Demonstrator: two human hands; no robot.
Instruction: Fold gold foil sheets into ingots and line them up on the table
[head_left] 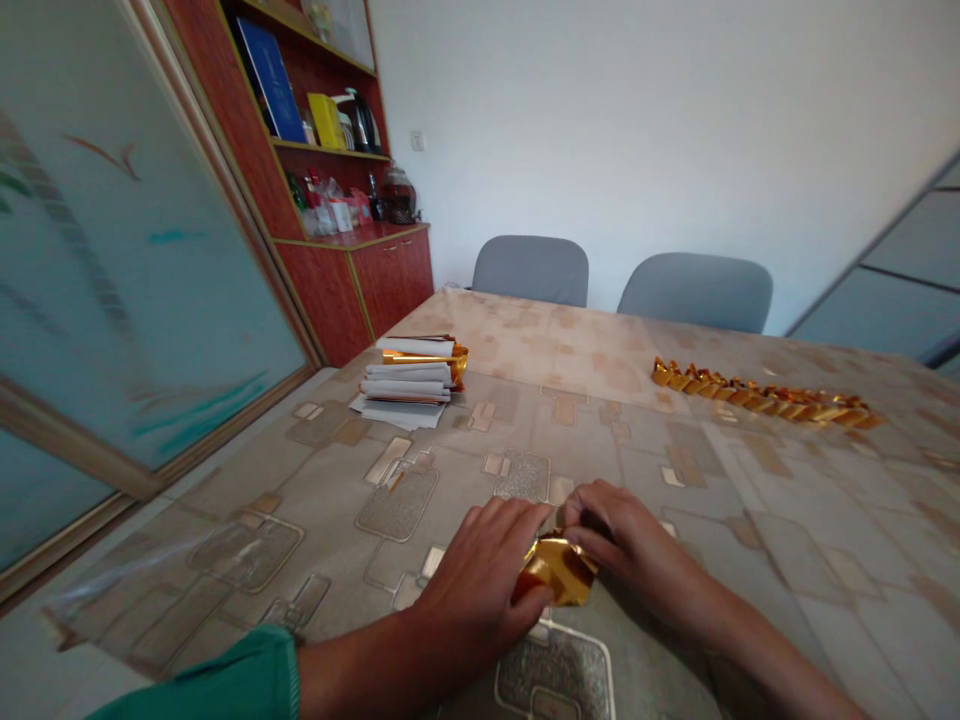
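Observation:
A small piece of folded gold foil paper (564,572) lies at the near middle of the table, between my two hands. My left hand (491,560) is closed around its left side, the thumb along the near edge and the fingers over the far side. My right hand (616,528) pinches the foil's upper right corner, fingers curled. Parts of the foil are hidden beneath the left fingers. To the far left sits a stack of grey-white and gold sheets (409,390). On the right stands a row of folded gold foil pieces (765,398), set close together.
A patterned cloth (315,620) covers the table. Two grey chairs (531,270) stand at its far side against the white wall. A red-brown cabinet (390,270) with bottles and boxes is at the back left, beside a frosted sliding door (150,260).

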